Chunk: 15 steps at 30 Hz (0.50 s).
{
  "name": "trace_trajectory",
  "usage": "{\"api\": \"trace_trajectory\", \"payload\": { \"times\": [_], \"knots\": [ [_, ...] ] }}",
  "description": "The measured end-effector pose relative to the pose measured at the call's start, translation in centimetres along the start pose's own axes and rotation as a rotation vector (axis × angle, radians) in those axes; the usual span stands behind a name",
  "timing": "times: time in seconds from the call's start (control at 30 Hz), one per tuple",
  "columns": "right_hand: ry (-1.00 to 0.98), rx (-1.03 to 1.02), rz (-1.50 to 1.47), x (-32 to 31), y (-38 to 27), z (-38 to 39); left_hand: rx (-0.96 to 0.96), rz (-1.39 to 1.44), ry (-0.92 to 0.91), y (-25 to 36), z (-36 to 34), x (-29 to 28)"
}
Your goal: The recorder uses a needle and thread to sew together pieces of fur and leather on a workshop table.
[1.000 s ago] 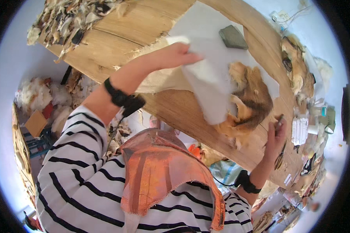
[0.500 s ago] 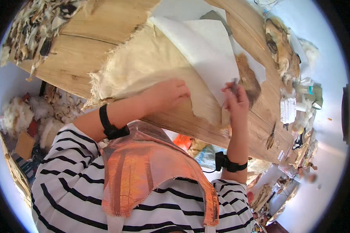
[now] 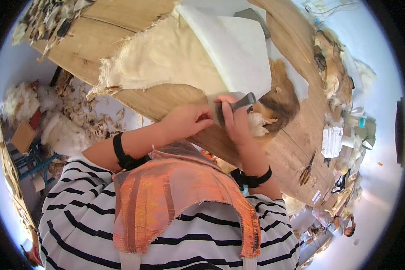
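My right hand (image 3: 231,121) grips a dark grey hand tool (image 3: 245,101) with a flat end, at the lower tip of a cream hide (image 3: 153,58). Just left of it, my left hand (image 3: 193,119) is closed, fingertips curled near the hide's lower edge; what they hold, if anything, is hidden. A white paper sheet (image 3: 238,54) lies folded over the hide's right part, with a grey block (image 3: 254,20) at its top, partly covered. A tawny and dark fur (image 3: 279,99) lies beside my right hand, partly over another white sheet.
The wooden table (image 3: 301,162) carries fur scraps (image 3: 54,18) at top left, more pelts (image 3: 333,76) on the right, scissors (image 3: 307,171) and small boxes (image 3: 333,139). Loose fur (image 3: 58,130) fills the lower left beyond the table. A person (image 3: 348,225) is small at lower right.
My left hand has let go of the paper and moved down. My right hand has moved left with the tool to the hide's lower tip. More of the cream hide shows.
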State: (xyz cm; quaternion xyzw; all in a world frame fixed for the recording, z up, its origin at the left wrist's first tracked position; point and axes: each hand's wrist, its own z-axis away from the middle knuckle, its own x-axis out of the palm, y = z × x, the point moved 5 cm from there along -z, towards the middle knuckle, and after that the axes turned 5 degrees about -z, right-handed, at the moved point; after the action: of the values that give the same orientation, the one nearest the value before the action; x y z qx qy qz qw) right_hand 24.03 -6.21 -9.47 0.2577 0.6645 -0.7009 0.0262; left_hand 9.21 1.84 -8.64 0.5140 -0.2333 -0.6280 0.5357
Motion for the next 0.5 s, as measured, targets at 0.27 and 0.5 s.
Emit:
{"api": "trace_trajectory", "payload": {
  "times": [0.27, 0.5],
  "knots": [
    [0.053, -0.263, 0.152, 1.1, -0.5, 0.4, 0.621, -0.858, 0.503, 0.7, 0.0, 1.8],
    [0.066, -0.321, 0.199, 1.2, 0.2, 0.6, 0.717, -0.995, 0.567, 0.8, -0.3, 2.6]
  ]
}}
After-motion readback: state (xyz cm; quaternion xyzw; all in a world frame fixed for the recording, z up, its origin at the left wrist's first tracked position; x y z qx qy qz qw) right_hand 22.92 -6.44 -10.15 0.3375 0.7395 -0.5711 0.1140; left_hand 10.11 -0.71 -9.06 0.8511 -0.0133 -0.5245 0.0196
